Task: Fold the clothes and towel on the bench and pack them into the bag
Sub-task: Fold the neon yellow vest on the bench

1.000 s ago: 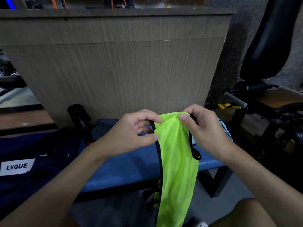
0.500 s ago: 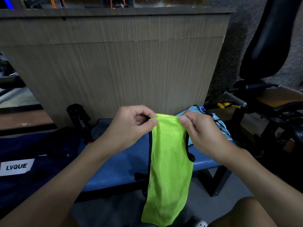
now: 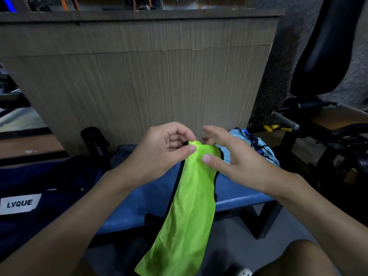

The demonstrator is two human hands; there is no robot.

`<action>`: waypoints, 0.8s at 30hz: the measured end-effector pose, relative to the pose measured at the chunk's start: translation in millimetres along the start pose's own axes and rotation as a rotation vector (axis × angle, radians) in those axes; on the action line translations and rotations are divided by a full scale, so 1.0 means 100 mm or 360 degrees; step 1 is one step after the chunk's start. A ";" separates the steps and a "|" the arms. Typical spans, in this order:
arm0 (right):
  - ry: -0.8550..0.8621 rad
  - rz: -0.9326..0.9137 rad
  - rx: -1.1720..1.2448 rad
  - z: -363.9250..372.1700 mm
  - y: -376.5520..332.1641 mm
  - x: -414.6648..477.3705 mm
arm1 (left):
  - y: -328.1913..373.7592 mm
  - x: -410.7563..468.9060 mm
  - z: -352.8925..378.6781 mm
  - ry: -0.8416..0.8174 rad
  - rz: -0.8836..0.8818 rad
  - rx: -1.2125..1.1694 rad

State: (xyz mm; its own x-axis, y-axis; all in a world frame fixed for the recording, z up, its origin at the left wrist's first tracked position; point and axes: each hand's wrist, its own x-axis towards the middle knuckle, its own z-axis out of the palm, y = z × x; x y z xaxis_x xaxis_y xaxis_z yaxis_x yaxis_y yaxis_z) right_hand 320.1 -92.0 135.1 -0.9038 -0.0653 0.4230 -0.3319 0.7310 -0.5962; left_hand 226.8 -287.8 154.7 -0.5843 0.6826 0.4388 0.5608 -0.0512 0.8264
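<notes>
Above the bench [image 3: 236, 189], a vest [image 3: 191, 206] is pinched by the left hand [image 3: 159, 154] — right hand [image 3: 237, 162] splayed, regrip likely needed for folding.

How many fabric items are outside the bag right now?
3: green vest pinched by the left hand; light blue garment at the right end of the bench; grey cloth behind the left wrist. Others may be hidden.

Pinching top edge of neon green vest [image 3: 189, 206] with left hand [image 3: 159, 154]; right hand [image 3: 235, 162] loose-fingered, thumb on fabric; hanging before blue counter [image 3: 237, 191], beside navy bag [image 3: 39, 180]
</notes>
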 end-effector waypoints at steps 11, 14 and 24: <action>-0.0047 -0.0188 -0.0155 0.09 -0.11 0.15 | -0.06 -0.05 -0.05 0.0019 0.0042 -0.0120; 0.0028 -0.0256 -0.0295 0.11 -0.11 0.19 | -0.15 -0.07 -0.03 0.0086 0.0023 -0.0162; 0.0057 -0.0308 -0.0302 -0.08 -0.22 0.24 | -0.61 -0.21 0.48 0.0093 -0.0286 -0.0671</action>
State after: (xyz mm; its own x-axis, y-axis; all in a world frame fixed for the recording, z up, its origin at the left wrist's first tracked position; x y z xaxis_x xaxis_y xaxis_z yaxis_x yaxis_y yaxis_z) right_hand 307.9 -103.6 163.8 -0.8173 -0.1945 0.5425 -0.4378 0.8216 -0.3650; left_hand 232.9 -264.6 77.9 -0.6894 0.6660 0.2849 0.1673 -0.2363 0.9572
